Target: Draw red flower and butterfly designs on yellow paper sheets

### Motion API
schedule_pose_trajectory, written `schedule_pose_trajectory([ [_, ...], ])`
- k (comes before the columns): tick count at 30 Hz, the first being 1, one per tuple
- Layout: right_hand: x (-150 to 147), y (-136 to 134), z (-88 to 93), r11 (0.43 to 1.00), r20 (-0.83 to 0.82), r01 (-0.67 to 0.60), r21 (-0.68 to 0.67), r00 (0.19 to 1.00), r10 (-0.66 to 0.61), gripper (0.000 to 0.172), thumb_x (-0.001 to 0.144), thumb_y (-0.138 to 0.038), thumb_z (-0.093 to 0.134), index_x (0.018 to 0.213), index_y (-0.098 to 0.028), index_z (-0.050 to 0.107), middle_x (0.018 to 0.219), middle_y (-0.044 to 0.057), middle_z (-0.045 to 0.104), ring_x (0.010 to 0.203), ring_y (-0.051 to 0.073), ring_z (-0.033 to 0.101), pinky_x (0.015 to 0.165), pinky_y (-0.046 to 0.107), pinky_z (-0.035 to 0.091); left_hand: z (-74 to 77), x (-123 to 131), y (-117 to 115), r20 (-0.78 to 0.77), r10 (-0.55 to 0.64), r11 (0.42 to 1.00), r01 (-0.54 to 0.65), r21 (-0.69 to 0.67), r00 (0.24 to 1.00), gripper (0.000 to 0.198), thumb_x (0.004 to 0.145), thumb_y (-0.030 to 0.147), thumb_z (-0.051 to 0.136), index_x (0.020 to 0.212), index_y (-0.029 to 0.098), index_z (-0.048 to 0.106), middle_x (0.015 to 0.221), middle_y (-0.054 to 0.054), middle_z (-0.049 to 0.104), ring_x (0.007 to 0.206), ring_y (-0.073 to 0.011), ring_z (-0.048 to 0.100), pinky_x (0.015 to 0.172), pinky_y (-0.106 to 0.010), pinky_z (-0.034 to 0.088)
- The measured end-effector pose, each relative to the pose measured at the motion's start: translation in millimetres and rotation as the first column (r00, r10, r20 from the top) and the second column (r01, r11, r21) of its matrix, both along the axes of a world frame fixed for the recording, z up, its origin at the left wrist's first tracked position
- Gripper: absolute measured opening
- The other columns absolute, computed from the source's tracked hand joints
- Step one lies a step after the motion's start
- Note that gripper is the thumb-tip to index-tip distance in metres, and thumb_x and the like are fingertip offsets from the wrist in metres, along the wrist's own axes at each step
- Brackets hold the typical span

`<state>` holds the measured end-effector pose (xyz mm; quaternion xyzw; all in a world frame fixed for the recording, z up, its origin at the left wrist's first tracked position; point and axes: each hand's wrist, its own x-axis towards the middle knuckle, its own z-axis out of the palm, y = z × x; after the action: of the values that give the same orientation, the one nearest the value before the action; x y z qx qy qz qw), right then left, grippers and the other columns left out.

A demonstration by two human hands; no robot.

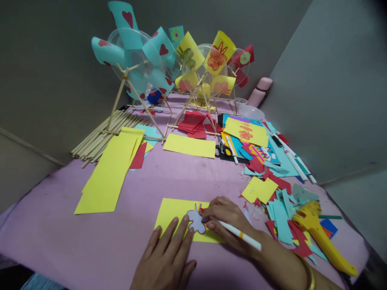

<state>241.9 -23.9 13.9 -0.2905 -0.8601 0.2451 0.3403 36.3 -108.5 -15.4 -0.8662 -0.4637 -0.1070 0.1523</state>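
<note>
A yellow paper rectangle lies on the lilac tabletop close to me. On it rests a small pale lilac butterfly cutout with a dark reddish edge. My left hand is laid flat, fingers outstretched, its fingertips on the paper and at the cutout's left side. My right hand grips a white marker pen with an orange band. The pen's red tip end is at the upper right of the cutout, beside its antennae; the fingers partly hide the point.
Paper pinwheels on stick stands occupy the back. Wooden sticks and yellow strips lie left. Right are scissors, markers, paper scraps and a yellow glue gun. A pink bottle lies far right against the wall.
</note>
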Motion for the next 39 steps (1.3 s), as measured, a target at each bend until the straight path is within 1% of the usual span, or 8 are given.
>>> schedule_pose_trajectory([
  [5,1,0,0.1,0.999,-0.011,-0.001,-0.041,1.0,0.001,0.042,0.1,-0.042,0.034,0.085,-0.019,0.065,0.075,0.006,0.07,0.07,0.019,0.057,0.067,0.033,0.046,4.3,1,5,-0.031,-0.057,0.998,0.057,0.017,0.998,0.037,0.087,0.031,0.047,0.122,0.02,0.056,0.133,-0.003,0.055,0.119,-0.0214,0.051,0.096,-0.036,0.036],
  [10,4,-3,4.2,0.977,-0.149,0.128,-0.17,0.977,-0.154,0.034,0.098,-0.04,0.041,0.09,-0.018,0.066,0.079,0.007,0.068,0.075,0.019,0.061,0.067,0.031,0.048,5.6,0,7,-0.079,-0.069,0.997,0.07,0.014,0.994,0.04,0.086,0.035,0.048,0.123,0.019,0.055,0.132,-0.003,0.056,0.118,-0.0219,0.052,0.092,-0.039,0.039],
  [12,4,-5,3.7,0.985,-0.142,0.129,-0.114,0.979,-0.145,0.029,0.097,-0.036,0.044,0.091,-0.017,0.065,0.078,0.007,0.068,0.074,0.019,0.062,0.066,0.03,0.049,5.8,0,7,-0.089,-0.07,0.997,0.072,0.019,0.994,0.04,0.086,0.035,0.049,0.122,0.019,0.055,0.132,-0.002,0.056,0.118,-0.0223,0.052,0.092,-0.04,0.039],
  [15,0,-10,-2.3,0.994,-0.05,0.069,0.086,0.997,-0.065,0.028,0.098,-0.029,0.041,0.088,-0.016,0.063,0.075,0.007,0.07,0.069,0.019,0.061,0.065,0.031,0.048,4.8,0,7,-0.099,-0.07,0.997,0.073,0.026,0.993,0.04,0.086,0.035,0.048,0.122,0.019,0.056,0.131,-0.003,0.057,0.116,-0.0228,0.054,0.091,-0.042,0.039],
  [18,-3,-15,-11.4,0.956,0.022,0.054,0.289,0.998,-0.063,0.031,0.1,-0.028,0.039,0.085,-0.015,0.063,0.08,0.008,0.072,0.074,0.019,0.063,0.066,0.03,0.047,3.0,0,8,-0.092,-0.073,0.996,0.077,0.041,0.993,0.039,0.086,0.034,0.047,0.121,0.019,0.057,0.13,-0.002,0.058,0.114,-0.0222,0.055,0.09,-0.043,0.04],
  [20,-4,-17,-16.0,0.931,0.04,0.075,0.358,0.995,-0.096,0.032,0.101,-0.029,0.038,0.086,-0.015,0.063,0.085,0.008,0.073,0.08,0.02,0.064,0.07,0.03,0.047,2.3,0,8,-0.084,-0.072,0.996,0.076,0.045,0.994,0.039,0.085,0.032,0.047,0.12,0.019,0.057,0.129,-0.002,0.058,0.113,-0.0219,0.055,0.09,-0.043,0.039],
  [29,-4,-14,-21.8,0.925,0.076,0.074,0.373,0.991,-0.11,0.033,0.101,-0.031,0.037,0.086,-0.018,0.063,0.086,0.007,0.074,0.084,0.019,0.065,0.071,0.03,0.046,0.6,-1,8,-0.04,-0.076,0.996,0.078,0.039,0.996,0.038,0.084,0.033,0.049,0.119,0.019,0.057,0.128,-0.003,0.06,0.112,-0.0233,0.056,0.09,-0.041,0.038],
  [39,-4,-13,-22.6,0.932,0.071,0.07,0.356,0.992,-0.101,0.037,0.102,-0.034,0.034,0.085,-0.018,0.062,0.086,0.007,0.074,0.084,0.018,0.065,0.071,0.03,0.045,0.8,-1,9,0.014,-0.08,0.995,0.079,0.065,0.997,0.035,0.087,0.035,0.046,0.117,0.019,0.058,0.124,-0.004,0.062,0.111,-0.0207,0.056,0.094,-0.036,0.036],
])
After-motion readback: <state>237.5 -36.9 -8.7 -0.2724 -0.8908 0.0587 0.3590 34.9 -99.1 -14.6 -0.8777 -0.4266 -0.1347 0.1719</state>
